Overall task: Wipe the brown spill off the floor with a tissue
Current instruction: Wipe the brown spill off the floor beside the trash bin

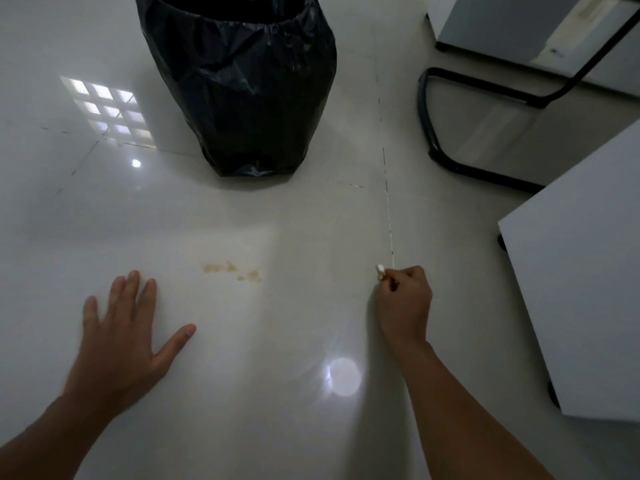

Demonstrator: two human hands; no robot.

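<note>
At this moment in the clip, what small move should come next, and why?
Probably sweep the right hand leftward onto the brown spill. It is closed on a small white tissue and sits right of the stain, which looks unwiped, while the left hand lies flat and empty.

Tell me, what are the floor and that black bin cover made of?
The floor looks like glazed ceramic or porcelain tile: pale, glossy, mirroring a window and lamp, with thin grout lines. The bin cover looks like thin plastic film: black, crinkled, faintly shiny, gathered at the rim.
</note>
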